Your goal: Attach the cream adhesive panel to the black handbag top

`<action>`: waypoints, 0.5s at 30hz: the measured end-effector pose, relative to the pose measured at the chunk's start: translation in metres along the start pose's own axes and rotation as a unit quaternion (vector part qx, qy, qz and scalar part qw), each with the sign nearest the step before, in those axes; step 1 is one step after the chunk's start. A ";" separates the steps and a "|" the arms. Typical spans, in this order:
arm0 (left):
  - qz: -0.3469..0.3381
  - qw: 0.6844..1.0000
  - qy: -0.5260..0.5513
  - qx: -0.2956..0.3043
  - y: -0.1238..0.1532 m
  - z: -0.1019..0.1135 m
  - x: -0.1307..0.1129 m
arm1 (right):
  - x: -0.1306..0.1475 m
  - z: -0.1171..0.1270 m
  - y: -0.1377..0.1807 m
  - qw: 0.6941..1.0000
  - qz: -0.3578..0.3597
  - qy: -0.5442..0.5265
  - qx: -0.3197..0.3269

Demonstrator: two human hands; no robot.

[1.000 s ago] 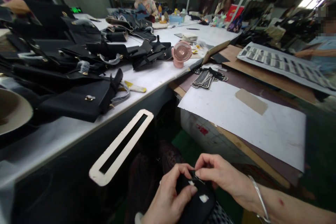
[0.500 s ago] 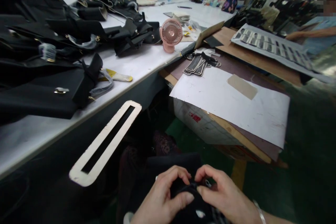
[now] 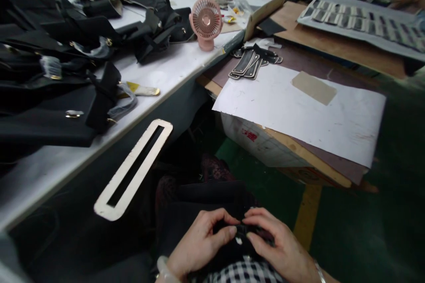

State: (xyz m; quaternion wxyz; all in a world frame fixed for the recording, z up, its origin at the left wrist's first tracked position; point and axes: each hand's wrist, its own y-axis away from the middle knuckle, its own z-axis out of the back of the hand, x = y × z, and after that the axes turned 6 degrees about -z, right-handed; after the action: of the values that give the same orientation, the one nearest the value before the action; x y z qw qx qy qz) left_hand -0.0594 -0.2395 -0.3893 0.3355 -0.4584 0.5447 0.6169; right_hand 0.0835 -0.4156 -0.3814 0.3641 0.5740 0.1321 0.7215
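Both hands meet over lap: left hand [image 3: 199, 243] and right hand [image 3: 279, 250] pinch small black piece [image 3: 241, 231] between fingertips; equally near.

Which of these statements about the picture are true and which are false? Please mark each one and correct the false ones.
1. Both hands pinch one small black piece over the lap. True: the left hand and the right hand meet on the black piece.
2. The pink fan lies flat on the floor. False: it stands upright on the white table.
3. A long pale template with a slot hangs off the table's front edge. True.
4. The white sheet is bare. False: a tan rectangle lies on it.
5. Black bags are piled on the table at the left. True.
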 end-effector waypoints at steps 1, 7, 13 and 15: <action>0.006 1.000 0.015 0.002 0.000 0.000 0.000 | -0.005 0.000 0.000 1.000 -0.017 0.000 -0.002; -0.016 0.986 0.144 -0.083 0.007 -0.004 0.002 | -0.011 -0.002 0.003 0.996 0.011 -0.047 0.079; -0.036 0.967 0.143 -0.208 -0.002 -0.004 -0.005 | 0.014 -0.016 -0.024 0.986 0.130 -0.104 -0.015; -0.014 0.951 0.199 -0.236 -0.009 -0.002 -0.009 | 0.025 -0.013 -0.036 0.984 0.152 -0.081 -0.048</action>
State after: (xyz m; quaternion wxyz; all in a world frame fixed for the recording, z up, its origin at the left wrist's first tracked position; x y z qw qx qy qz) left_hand -0.0474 -0.2393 -0.3842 0.1113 -0.6452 0.4331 0.6195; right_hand 0.0827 -0.3701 -0.3893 0.2873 0.6255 -0.0214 0.7250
